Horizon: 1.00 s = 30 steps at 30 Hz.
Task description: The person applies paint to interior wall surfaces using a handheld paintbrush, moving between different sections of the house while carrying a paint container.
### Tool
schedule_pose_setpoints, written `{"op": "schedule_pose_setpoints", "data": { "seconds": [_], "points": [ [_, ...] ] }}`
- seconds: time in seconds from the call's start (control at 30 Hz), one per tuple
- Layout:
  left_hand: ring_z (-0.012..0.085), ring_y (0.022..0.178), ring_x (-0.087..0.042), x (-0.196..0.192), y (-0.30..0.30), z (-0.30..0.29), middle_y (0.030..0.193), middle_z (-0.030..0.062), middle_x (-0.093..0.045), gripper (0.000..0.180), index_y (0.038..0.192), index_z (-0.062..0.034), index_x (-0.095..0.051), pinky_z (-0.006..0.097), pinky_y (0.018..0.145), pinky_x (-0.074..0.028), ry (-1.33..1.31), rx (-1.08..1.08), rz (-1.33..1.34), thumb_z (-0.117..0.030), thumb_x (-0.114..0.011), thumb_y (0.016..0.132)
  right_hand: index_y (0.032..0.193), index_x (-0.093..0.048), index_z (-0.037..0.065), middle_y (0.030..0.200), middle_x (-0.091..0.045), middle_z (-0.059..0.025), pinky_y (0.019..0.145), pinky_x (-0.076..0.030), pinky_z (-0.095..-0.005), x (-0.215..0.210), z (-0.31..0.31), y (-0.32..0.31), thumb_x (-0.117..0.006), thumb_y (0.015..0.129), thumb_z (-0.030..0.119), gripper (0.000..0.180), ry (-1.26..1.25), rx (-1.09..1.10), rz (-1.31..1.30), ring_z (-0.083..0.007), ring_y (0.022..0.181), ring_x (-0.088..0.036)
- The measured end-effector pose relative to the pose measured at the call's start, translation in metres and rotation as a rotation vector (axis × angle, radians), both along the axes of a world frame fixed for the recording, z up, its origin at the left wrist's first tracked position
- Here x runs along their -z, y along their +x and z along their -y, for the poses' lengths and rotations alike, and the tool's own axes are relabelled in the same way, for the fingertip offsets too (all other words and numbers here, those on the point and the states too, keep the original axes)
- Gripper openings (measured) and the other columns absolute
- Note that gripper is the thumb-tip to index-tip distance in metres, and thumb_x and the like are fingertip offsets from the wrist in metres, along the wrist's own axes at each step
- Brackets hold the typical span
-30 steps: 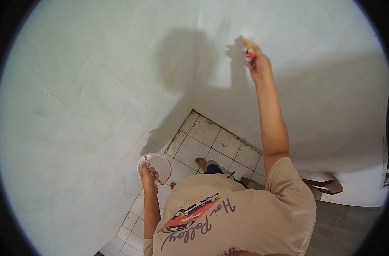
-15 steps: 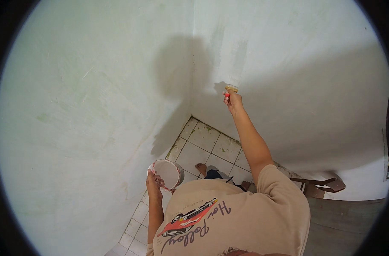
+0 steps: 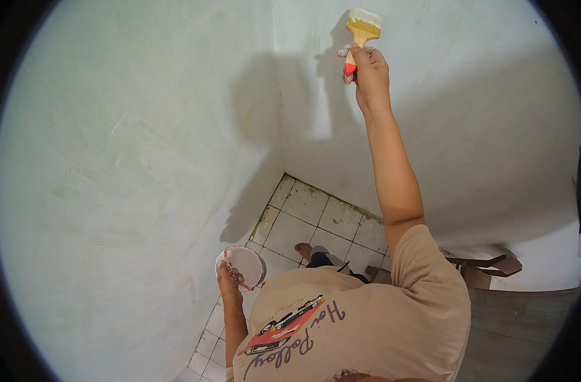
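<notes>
My right hand (image 3: 370, 71) is closed round the wooden handle of a flat paintbrush (image 3: 362, 35) with a red end. The brush points up, its bristle tips coated in white paint, close in front of the right wall (image 3: 456, 121); whether it touches cannot be made out. Low on the left, my left hand (image 3: 229, 280) grips the rim of a round paint bucket (image 3: 248, 261) splashed with red and white. Pale paint shows inside the bucket.
The left wall (image 3: 125, 191), pale green and white, meets the right wall in a corner ahead. Below lies a white tiled floor (image 3: 297, 216) with greenish stains, where a bare foot (image 3: 302, 250) stands. A brown wooden piece of furniture (image 3: 488, 262) is at the right.
My right hand has moved up the right wall with the paintbrush, the arm now stretched farther. The bucket in my left hand has shifted slightly left and down.
</notes>
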<state>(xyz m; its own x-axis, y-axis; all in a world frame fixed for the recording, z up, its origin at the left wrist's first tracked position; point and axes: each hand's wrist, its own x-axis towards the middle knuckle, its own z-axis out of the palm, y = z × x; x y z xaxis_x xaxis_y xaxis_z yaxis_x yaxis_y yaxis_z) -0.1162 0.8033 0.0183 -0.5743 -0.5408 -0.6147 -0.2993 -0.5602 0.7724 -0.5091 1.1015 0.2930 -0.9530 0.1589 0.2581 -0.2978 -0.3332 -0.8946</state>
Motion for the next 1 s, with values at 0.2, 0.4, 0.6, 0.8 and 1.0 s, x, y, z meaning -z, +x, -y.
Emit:
{"op": "schedule_pose_setpoints", "data": {
  "seconds": [0.2,0.4,0.6,0.8,1.0],
  "points": [
    [0.0120,0.048,-0.047,-0.003,0.000,-0.001,0.061,0.0008,-0.049,0.031,0.086,-0.0101,-0.053,0.026,0.044,-0.037,-0.021,-0.016,-0.020,-0.040,-0.050,0.093,0.087,-0.043,0.004,0.076,-0.065,-0.0117,0.041,-0.042,-0.0253,0.106,-0.010,-0.026,-0.056,0.094,0.023,0.024,0.213,0.091,0.029,-0.0116,0.048,-0.051],
    [0.0131,0.047,-0.047,-0.002,0.002,0.002,0.060,0.0008,-0.048,0.030,0.085,-0.0108,-0.052,0.027,0.044,-0.037,0.002,-0.015,-0.023,-0.039,-0.049,0.094,0.087,-0.041,0.004,0.072,-0.064,-0.0121,0.040,-0.043,-0.0271,0.273,0.006,-0.001,-0.056,0.094,0.025,0.027,0.157,0.023,0.341,-0.0138,0.046,-0.054],
    [0.0141,0.048,-0.046,0.003,0.004,0.007,0.060,0.0001,-0.048,0.033,0.088,-0.0101,-0.051,0.028,0.046,-0.038,0.052,-0.018,-0.001,-0.043,-0.048,0.094,0.089,-0.056,0.001,0.072,-0.064,-0.0071,0.043,-0.044,-0.0248,0.322,0.003,0.009,-0.053,0.095,0.026,0.026,0.119,-0.057,0.782,-0.0107,0.047,-0.051],
    [0.0145,0.046,-0.045,0.012,0.008,0.010,0.059,0.0000,-0.047,0.032,0.087,-0.0109,-0.051,0.028,0.046,-0.038,0.041,-0.006,0.012,-0.043,-0.047,0.094,0.088,-0.057,0.003,0.075,-0.065,-0.0078,0.044,-0.043,-0.0239,0.249,-0.018,-0.017,-0.054,0.094,0.027,0.025,0.068,-0.017,0.726,-0.0096,0.047,-0.049],
    [0.0144,0.045,-0.044,0.006,0.006,0.010,0.059,-0.0005,-0.047,0.030,0.084,-0.0121,-0.050,0.028,0.045,-0.038,0.028,0.007,0.000,-0.040,-0.046,0.094,0.085,-0.049,0.002,0.074,-0.066,-0.0115,0.040,-0.040,-0.0250,0.194,-0.008,0.025,-0.054,0.093,0.025,0.025,0.080,0.020,0.366,-0.0118,0.046,-0.050]
  ]
}}
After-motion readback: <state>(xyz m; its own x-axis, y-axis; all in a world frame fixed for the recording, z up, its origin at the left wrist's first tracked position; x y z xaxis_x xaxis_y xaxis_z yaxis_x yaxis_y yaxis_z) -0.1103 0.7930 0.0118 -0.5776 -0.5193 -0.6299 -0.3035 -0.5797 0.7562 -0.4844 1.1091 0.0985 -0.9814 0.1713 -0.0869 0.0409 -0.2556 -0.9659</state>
